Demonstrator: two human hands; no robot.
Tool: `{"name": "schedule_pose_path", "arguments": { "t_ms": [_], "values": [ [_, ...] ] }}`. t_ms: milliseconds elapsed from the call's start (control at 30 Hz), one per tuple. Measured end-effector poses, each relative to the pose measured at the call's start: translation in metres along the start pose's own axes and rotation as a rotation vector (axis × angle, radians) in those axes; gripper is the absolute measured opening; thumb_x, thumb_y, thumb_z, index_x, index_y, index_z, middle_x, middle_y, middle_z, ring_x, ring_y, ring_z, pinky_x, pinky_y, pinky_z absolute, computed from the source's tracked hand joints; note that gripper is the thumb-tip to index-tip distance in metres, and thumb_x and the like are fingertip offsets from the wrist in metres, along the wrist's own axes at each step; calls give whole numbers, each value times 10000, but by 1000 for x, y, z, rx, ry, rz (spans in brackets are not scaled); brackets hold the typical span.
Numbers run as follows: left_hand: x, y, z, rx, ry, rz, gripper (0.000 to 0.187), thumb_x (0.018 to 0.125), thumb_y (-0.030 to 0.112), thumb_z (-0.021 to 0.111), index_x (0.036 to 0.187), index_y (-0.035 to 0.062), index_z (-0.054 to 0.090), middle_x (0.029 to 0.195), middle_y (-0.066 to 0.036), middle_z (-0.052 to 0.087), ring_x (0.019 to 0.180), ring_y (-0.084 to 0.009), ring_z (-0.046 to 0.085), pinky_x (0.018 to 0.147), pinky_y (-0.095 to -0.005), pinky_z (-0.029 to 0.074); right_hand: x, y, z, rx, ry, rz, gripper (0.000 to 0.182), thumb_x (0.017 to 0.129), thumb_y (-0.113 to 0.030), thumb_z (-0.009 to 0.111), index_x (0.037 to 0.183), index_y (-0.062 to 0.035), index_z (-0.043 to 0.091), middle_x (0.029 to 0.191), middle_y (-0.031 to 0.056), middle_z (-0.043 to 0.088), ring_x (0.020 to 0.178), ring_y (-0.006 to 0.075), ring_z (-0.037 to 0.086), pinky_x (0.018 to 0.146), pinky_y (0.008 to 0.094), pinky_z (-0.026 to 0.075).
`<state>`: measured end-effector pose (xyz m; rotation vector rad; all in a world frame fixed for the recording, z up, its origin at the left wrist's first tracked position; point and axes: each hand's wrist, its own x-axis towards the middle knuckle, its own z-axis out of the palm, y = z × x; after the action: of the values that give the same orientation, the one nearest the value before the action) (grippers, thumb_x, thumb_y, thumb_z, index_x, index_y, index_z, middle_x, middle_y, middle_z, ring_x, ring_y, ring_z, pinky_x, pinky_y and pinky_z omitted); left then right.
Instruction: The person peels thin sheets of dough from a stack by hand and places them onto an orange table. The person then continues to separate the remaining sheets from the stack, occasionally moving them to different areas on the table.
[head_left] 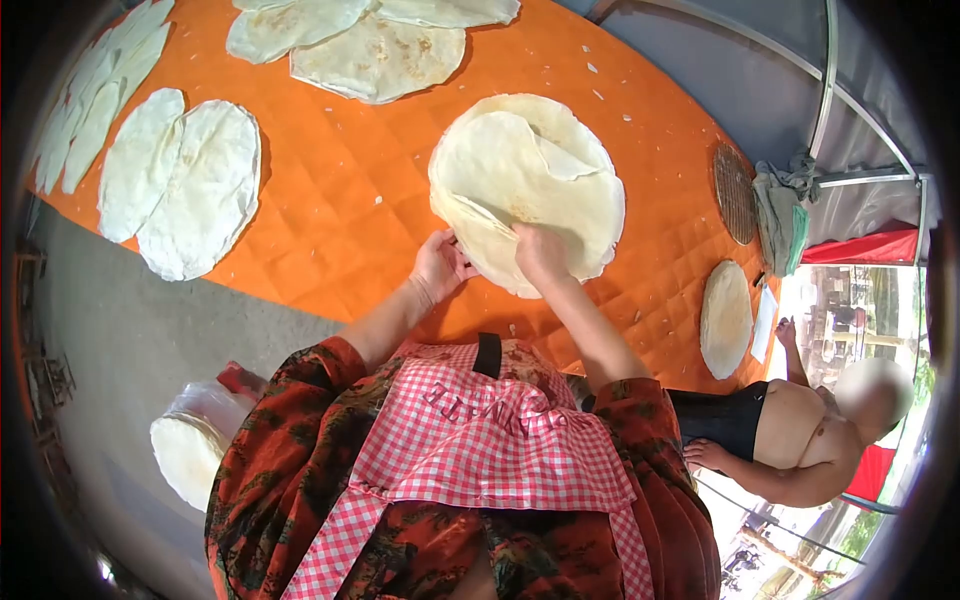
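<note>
A stack of round, thin flatbreads (575,215) lies on the orange table cover (330,200) in front of me. Its top layer is partly folded over, with one flap at the upper right and another along the left. My right hand (541,256) is closed on the folded left flap, over the middle of the stack. At the lower left edge of the stack, my left hand (440,268) has its fingers apart and touches or nearly touches the rim; its fingertips are partly hidden there.
Folded flatbreads (200,185) lie at the left, with more (385,55) at the top. A round flatbread pile (726,320), a wire rack (735,195) and cloths (780,220) are at the right. Another person (800,430) is beyond the right edge. A bagged stack (188,450) sits lower left.
</note>
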<state>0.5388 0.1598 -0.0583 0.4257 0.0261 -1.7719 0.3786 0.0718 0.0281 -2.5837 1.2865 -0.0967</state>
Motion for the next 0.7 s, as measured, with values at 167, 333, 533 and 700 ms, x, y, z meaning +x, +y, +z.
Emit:
{"name": "schedule_pose_path", "arguments": {
  "t_ms": [167,333,533,700],
  "values": [
    [4,-2,-3,78,32,3,465,898,285,446,1283,24,450,1244,-145,574,1091,-281,588,953,-435,466,-2,7,8,0,-21,66,267,767,-61,554,1013,-79,657,857,181,667,829,339,645,726,443,498],
    [1,-4,-3,89,41,15,446,873,212,493,1282,37,452,1231,-126,580,1080,-271,592,943,-428,476,-7,8,13,34,-55,89,361,774,-119,577,1130,-80,626,907,215,654,857,374,625,761,448,490],
    [-2,-6,10,214,116,66,348,909,162,523,1244,78,486,1208,-91,596,1071,-230,598,909,-419,499,-12,10,14,45,9,87,332,777,-126,586,1102,-81,639,881,199,658,825,371,626,746,444,491],
    [0,-8,5,188,169,27,300,911,121,550,1207,81,516,1166,-66,620,1043,-218,612,896,-416,510,-1,-15,-10,-86,70,117,252,773,-92,571,1002,-91,676,803,162,660,765,346,637,711,426,496]
  ]
}}
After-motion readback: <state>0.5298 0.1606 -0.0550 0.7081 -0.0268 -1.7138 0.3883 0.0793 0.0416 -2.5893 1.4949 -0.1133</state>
